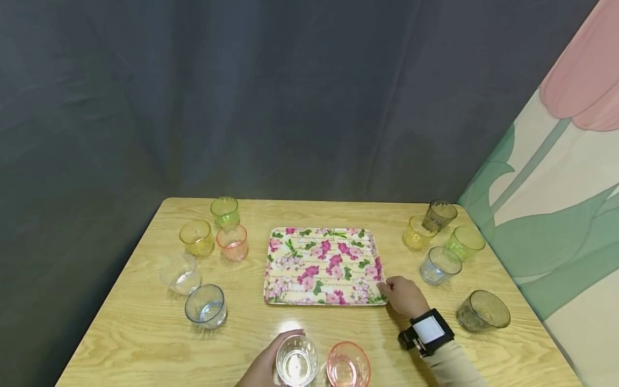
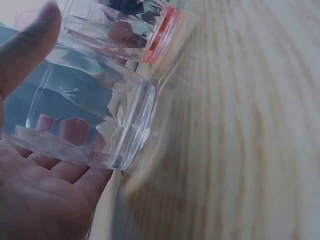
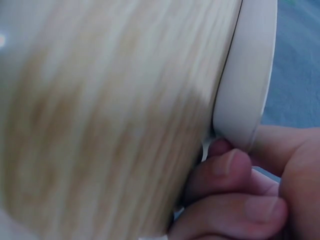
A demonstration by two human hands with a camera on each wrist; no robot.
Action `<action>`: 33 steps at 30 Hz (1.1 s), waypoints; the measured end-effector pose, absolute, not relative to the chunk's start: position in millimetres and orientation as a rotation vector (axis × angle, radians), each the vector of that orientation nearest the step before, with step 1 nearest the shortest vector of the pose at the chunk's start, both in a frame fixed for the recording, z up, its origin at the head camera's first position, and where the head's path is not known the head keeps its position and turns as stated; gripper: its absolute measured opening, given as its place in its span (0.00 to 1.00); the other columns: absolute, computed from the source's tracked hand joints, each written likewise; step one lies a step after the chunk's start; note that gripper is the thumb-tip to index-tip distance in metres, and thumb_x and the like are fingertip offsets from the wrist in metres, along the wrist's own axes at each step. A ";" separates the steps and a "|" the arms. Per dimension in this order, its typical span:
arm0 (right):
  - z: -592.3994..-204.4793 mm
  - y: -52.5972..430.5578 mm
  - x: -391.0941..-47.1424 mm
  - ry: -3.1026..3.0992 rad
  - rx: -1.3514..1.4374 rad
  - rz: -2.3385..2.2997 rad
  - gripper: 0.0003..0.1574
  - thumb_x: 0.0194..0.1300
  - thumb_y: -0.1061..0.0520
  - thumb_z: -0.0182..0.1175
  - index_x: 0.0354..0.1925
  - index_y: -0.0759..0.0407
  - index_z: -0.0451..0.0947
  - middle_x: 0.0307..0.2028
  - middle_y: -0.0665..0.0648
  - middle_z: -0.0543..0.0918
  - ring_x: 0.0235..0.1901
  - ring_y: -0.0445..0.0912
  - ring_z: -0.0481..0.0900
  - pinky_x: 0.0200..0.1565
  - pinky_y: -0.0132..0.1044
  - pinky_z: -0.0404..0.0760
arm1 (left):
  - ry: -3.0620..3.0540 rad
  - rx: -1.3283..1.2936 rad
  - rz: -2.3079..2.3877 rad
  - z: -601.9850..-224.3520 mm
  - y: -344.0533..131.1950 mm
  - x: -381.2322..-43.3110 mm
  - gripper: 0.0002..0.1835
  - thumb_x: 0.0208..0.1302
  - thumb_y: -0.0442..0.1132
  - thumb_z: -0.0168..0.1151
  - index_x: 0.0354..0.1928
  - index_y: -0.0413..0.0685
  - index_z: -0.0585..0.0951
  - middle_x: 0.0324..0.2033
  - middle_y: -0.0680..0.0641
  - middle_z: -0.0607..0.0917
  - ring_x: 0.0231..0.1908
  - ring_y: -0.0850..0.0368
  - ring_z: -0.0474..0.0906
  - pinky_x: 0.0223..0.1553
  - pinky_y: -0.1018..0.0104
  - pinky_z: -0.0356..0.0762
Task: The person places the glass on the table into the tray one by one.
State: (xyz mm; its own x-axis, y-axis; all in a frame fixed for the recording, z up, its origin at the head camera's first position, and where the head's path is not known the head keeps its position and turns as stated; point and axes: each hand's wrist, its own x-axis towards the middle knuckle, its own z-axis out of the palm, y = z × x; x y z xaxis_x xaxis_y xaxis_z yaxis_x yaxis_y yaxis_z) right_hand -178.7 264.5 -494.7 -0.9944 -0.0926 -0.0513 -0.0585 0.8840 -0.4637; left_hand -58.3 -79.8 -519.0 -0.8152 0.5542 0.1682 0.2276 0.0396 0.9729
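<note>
Nearest, toward the front of the wooden worktop [image 1: 130,338], the left hand [image 1: 263,365] grips a clear glass [image 1: 297,361], its thumb on one side and its fingers curled round the other. Just beside that glass, to the right, stands a pink glass [image 1: 348,366]. The right wrist wears a black-strapped device [image 1: 428,329], and beyond it the right hand [image 1: 406,295] pinches the near right corner of a flowered tray [image 1: 324,266], thumb over the rim and fingers below; the tray lies about midway between the worktop's left and right edges, its long sides roughly along the far edge. Near the right edge stands a smoky glass [image 1: 482,310], and toward the left edge a blue glass [image 1: 206,306] with a colourless glass [image 1: 180,275] just behind it. Farther back on the right are a pale blue glass [image 1: 440,265], a green glass [image 1: 465,243], a yellow glass [image 1: 419,233] and, near the far right corner, a dark grey glass [image 1: 439,215]. Across on the left stand an amber glass [image 1: 196,238], a rosy glass [image 1: 232,243] and, by the far edge, a lime glass [image 1: 225,212]. Behind that edge hangs a dark curtain [image 1: 290,97].
</note>
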 end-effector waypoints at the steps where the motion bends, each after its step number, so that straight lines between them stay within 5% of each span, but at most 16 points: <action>1: -494.6 264.5 -178.0 2.977 -0.121 -0.734 0.27 0.66 0.50 0.52 0.13 0.54 0.60 0.10 0.47 0.56 0.11 0.41 0.54 0.18 0.33 0.55 | 2.067 0.766 1.835 -517.9 -79.6 -57.2 0.46 0.44 0.36 0.72 0.66 0.39 0.58 0.61 0.33 0.68 0.60 0.52 0.64 0.54 0.35 0.65; 7: -491.2 262.9 -178.2 2.968 -0.120 -0.749 0.26 0.66 0.50 0.52 0.13 0.55 0.60 0.10 0.47 0.56 0.11 0.41 0.55 0.18 0.33 0.55 | 2.100 0.671 1.766 -513.0 -80.0 -54.7 0.45 0.45 0.42 0.71 0.66 0.45 0.60 0.60 0.40 0.70 0.58 0.40 0.65 0.53 0.32 0.62; 24: -489.9 264.7 -178.3 2.976 -0.147 -0.750 0.26 0.66 0.51 0.52 0.13 0.55 0.60 0.09 0.47 0.56 0.11 0.41 0.54 0.17 0.33 0.55 | 2.315 0.502 1.839 -479.2 -78.1 -78.4 0.45 0.41 0.47 0.73 0.64 0.57 0.63 0.62 0.51 0.69 0.62 0.49 0.62 0.59 0.36 0.58; 33: -488.1 263.2 -176.9 2.967 -0.151 -0.763 0.27 0.66 0.50 0.52 0.13 0.55 0.60 0.09 0.47 0.56 0.11 0.41 0.54 0.18 0.33 0.55 | 2.435 0.340 2.015 -441.4 -63.9 -127.9 0.43 0.46 0.40 0.71 0.65 0.44 0.61 0.61 0.40 0.70 0.62 0.47 0.62 0.63 0.42 0.56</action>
